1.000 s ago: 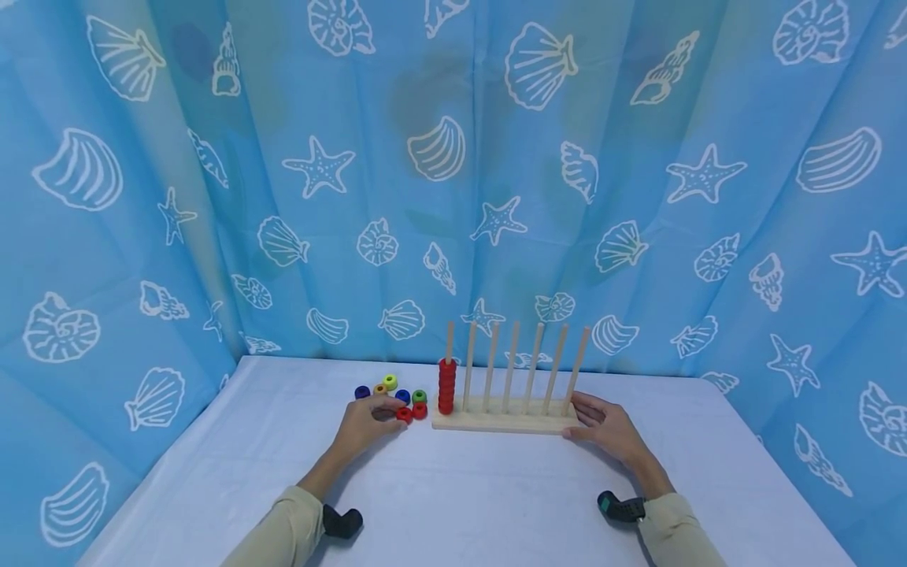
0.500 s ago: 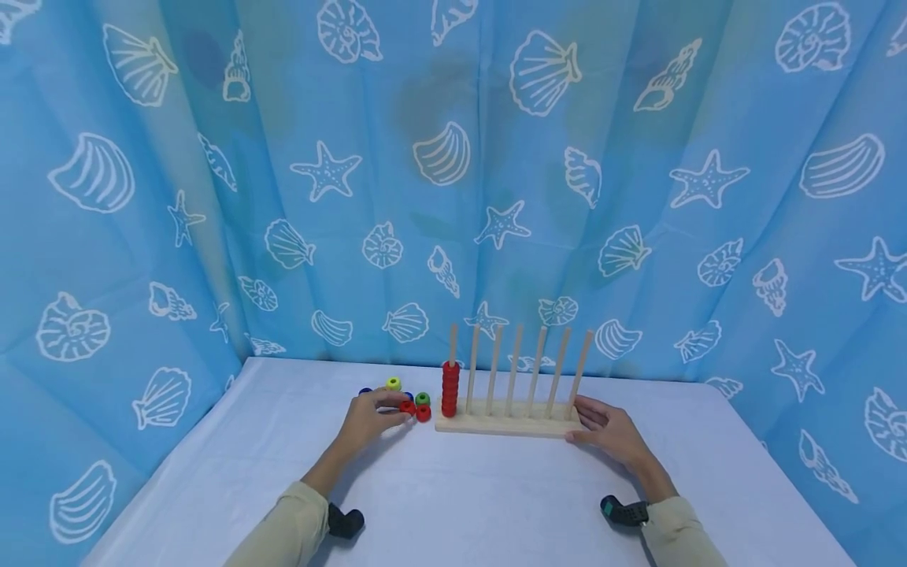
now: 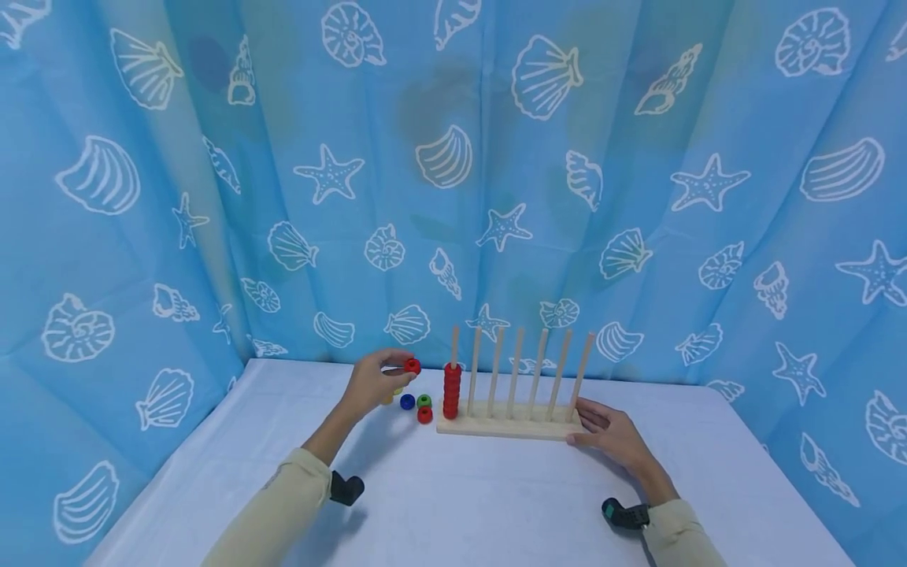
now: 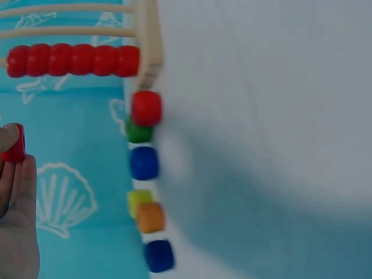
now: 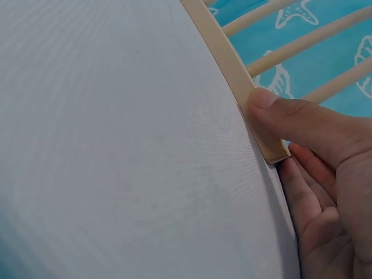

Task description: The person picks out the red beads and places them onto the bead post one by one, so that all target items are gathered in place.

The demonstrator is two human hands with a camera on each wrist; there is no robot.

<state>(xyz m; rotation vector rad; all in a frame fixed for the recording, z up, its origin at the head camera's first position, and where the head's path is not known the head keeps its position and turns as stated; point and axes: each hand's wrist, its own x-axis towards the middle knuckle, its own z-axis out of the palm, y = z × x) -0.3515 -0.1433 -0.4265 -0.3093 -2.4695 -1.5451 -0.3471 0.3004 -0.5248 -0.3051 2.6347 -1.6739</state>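
Observation:
Pinched between thumb and fingers of my left hand point(image 3: 373, 383) is a red bead point(image 3: 412, 365), lifted above the table, left of the leftmost peg. That peg carries a stack of several red beads point(image 3: 451, 391); the other pegs of the wooden peg rack point(image 3: 506, 428) are bare. My right hand point(image 3: 615, 441) grips the rack's right end, the thumb on the front of the base point(image 5: 264, 136) and the fingers behind its end. On the table left of the rack lie another red bead point(image 3: 424, 415), a green bead point(image 3: 424, 401) and a blue bead point(image 3: 407, 402).
In the left wrist view, a yellow bead point(image 4: 139, 201), an orange bead point(image 4: 150, 217) and a second dark blue bead point(image 4: 159, 256) lie further left. A white cloth point(image 3: 496, 504) covers the table. Behind it hangs a blue shell-patterned curtain point(image 3: 439, 220).
My left hand has picked up a red bead from the group on the table and raised it. The right hand stays on the rack's end. The head view has shifted slightly.

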